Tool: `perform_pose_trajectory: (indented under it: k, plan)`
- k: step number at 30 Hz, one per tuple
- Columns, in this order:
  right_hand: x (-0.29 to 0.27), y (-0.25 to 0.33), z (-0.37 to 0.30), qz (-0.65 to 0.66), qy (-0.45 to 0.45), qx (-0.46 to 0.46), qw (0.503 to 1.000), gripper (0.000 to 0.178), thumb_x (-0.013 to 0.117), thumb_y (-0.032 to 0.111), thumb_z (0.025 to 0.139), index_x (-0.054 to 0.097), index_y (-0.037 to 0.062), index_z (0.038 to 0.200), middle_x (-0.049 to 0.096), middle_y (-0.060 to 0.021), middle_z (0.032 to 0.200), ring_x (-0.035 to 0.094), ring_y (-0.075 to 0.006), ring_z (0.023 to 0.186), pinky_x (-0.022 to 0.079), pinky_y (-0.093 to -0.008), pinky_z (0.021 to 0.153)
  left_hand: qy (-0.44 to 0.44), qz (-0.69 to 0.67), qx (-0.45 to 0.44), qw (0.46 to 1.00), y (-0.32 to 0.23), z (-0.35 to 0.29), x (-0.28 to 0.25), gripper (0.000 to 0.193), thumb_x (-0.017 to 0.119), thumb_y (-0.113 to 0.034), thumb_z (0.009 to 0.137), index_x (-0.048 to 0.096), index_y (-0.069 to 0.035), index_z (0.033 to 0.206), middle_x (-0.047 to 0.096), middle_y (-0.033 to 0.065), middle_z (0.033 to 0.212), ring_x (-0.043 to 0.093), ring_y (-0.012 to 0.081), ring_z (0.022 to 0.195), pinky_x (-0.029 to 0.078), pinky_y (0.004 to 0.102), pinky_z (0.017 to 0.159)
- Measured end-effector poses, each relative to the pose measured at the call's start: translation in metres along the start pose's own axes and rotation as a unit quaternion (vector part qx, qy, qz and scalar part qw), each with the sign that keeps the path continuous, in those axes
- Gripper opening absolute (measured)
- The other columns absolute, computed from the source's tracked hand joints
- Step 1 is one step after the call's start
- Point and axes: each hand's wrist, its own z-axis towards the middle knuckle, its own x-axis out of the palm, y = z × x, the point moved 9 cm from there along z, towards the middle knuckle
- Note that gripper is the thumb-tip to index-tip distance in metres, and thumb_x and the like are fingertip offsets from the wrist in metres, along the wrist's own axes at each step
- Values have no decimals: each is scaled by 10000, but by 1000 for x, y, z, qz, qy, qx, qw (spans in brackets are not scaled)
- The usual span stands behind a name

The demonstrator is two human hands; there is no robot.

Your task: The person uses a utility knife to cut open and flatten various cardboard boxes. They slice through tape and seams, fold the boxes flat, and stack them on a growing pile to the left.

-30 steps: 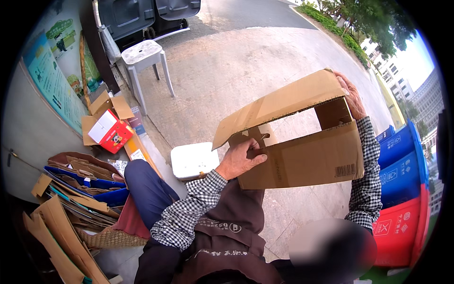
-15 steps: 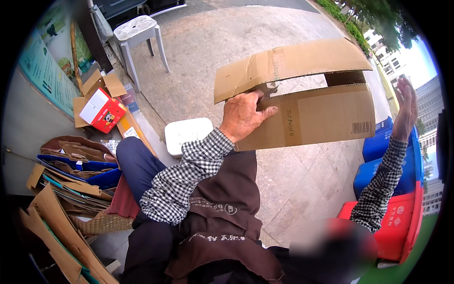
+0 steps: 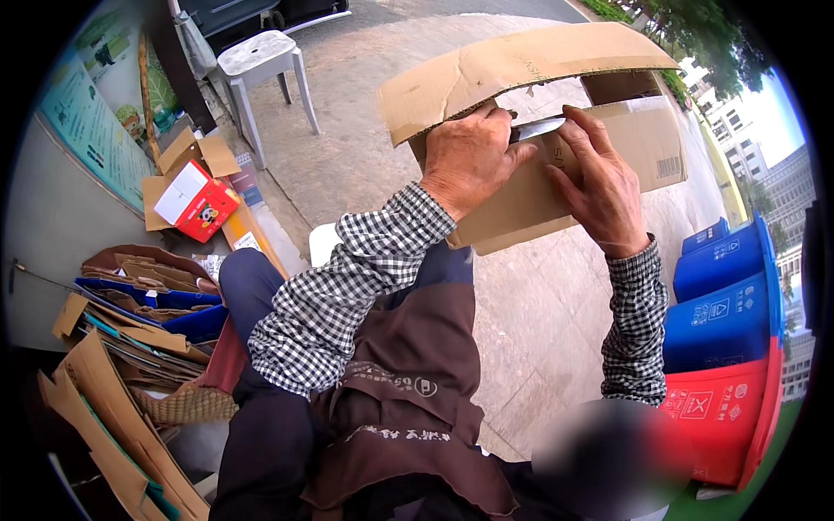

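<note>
A brown cardboard box (image 3: 599, 148), its top and front panels parted by a long gap, is held up before me. My left hand (image 3: 473, 156) is closed on its left end, thumb along the front panel. From beside the left thumb a knife (image 3: 539, 128) with a bright blade and dark handle end points right across the gap; the rest of its handle is hidden. My right hand (image 3: 599, 178) reaches over the front panel, its thumb and index finger spread apart. The index fingertip is at the blade's tip, and the thumb lies near the cardboard.
Flattened cardboard (image 3: 122, 425) and a blue bag of cardboard pieces (image 3: 187, 326) lie at left. Beyond them are a red box (image 3: 200, 208) and a grey stool (image 3: 256, 56). Blue bins (image 3: 717, 321) and a red bin (image 3: 721, 417) line the right side.
My right hand has come in from the far right, where it was raised, to the box's front panel. The box has tilted and its gap widened. The knife blade now shows.
</note>
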Motion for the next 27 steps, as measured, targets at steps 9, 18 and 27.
perform_pose_trajectory:
  k: [9,18,27]
  plan:
    - [37,-31,23,-80,110,34,990,473,808,353,801,585,97,1130,566,-183,1070,676,-375,881,557,-456,776,-5,32,61,998,-11,6,17,420,740,-431,859,667,-27,947,688,122,888,713,290,816,576,399,693]
    - [44,-73,-4,-92,114,68,987,521,768,469,847,612,46,1107,655,-199,989,659,-358,923,527,-454,803,109,-24,56,992,37,-6,8,513,547,-546,995,636,-50,1094,680,155,896,682,306,883,549,425,805]
    - [66,-124,-31,-102,85,185,974,645,712,591,859,651,-13,1076,680,-211,917,663,-350,892,525,-448,803,265,-114,16,957,108,-51,24,380,427,-360,1088,591,-32,1185,591,123,877,604,262,858,497,388,783]
